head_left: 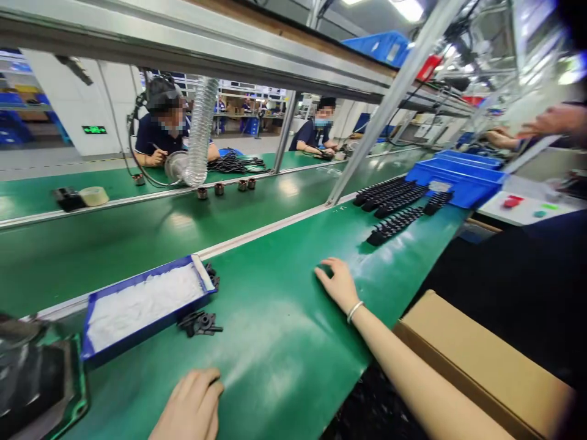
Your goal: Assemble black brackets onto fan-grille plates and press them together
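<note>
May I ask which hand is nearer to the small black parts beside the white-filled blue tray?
Left: the left hand is on the near side of the small black parts; the right hand is farther off, to their right.

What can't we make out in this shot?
All in the head view:
Left hand: palm hidden by its own back; any grip unclear.
Black plastic parts by the blue tray's right end: partly hidden by that end.
Black green-rimmed item: blurred, cut off by the left edge.
Cardboard box: inside hidden by its sides.
Bin label: print too small.
</note>
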The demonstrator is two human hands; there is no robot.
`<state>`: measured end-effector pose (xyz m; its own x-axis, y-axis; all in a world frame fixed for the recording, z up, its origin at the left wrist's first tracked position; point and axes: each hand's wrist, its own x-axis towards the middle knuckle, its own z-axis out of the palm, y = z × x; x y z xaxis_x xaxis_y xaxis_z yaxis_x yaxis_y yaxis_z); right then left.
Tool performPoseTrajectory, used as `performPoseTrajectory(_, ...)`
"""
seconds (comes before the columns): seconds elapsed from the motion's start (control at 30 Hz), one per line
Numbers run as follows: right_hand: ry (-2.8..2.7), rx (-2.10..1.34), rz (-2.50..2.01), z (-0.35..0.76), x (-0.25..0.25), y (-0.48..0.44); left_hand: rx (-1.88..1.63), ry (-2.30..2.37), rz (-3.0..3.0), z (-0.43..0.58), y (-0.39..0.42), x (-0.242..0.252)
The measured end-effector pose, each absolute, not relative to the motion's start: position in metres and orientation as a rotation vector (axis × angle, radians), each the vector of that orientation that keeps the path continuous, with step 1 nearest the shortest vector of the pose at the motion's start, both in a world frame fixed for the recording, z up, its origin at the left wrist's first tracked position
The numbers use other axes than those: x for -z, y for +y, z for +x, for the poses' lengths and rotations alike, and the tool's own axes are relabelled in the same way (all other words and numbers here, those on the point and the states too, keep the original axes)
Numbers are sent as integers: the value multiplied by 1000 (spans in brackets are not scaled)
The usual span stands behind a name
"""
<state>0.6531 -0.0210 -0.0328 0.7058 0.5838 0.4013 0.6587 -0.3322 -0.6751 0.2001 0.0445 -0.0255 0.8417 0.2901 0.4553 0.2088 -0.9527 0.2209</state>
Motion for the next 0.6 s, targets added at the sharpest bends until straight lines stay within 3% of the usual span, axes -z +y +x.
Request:
performPoseTrajectory(0.2, -1547, -217, -1677, 479, 29, 48, -615, 431, 2810, 206, 32, 6)
performPoseTrajectory(0.47, -1780, -379, -1406, 425, 2, 120, -542, 529, 2871, 144, 7, -12)
performPoseTrajectory(0.6, -1837, -321, -1403, 442, 30, 117, -767, 1288, 2836, 51, 9, -30)
